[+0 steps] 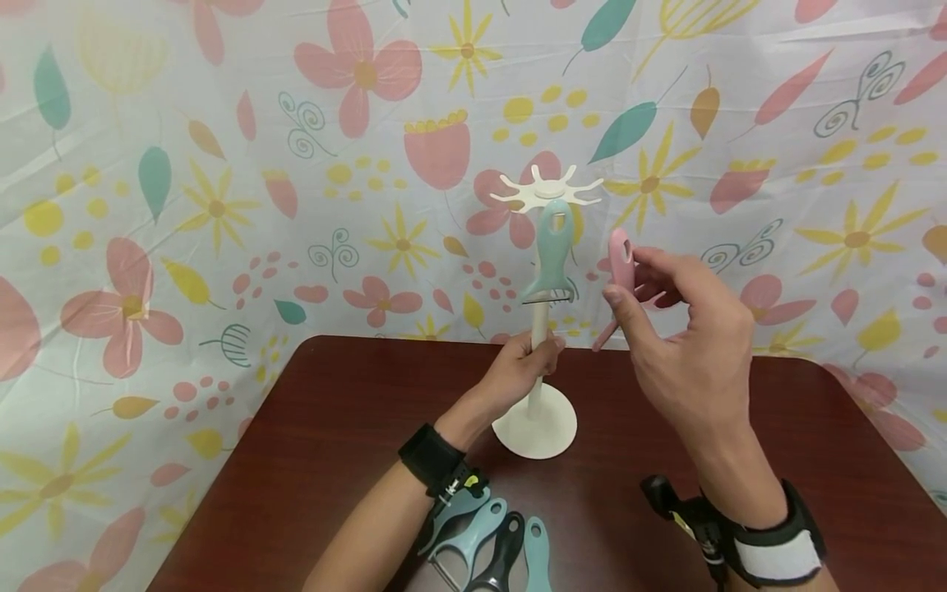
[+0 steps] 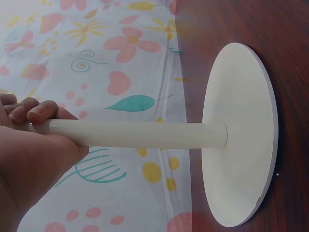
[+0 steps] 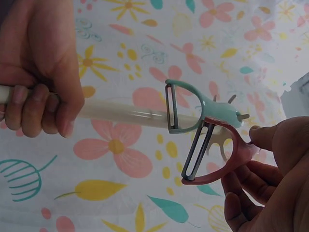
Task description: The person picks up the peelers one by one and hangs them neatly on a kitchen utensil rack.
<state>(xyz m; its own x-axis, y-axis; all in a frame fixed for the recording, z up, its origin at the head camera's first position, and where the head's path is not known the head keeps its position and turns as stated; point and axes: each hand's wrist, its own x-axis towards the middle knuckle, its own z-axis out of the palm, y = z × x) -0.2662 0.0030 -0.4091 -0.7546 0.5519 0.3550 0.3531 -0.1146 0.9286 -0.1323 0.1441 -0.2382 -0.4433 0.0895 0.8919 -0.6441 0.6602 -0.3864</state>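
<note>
A cream stand [image 1: 542,421] with a round base and a ring of hooks [image 1: 548,192] on top stands on the table. My left hand [image 1: 521,366] grips its post, fingers curled round it. From one hook hangs a mint-green peeler [image 1: 555,247], blade downward. To the right of it my right hand [image 1: 691,337] pinches a pink peeler [image 1: 621,256] by its handle, hole end up. In the right wrist view the pink peeler's [image 3: 231,164] metal blade overlaps the hung peeler [image 3: 219,111].
On the dark wooden table [image 1: 296,493], near its front edge, several peelers lie side by side, among them a black peeler [image 1: 506,543] and a light blue peeler [image 1: 538,555]. A flower-patterned cloth [image 1: 222,164] hangs behind the table.
</note>
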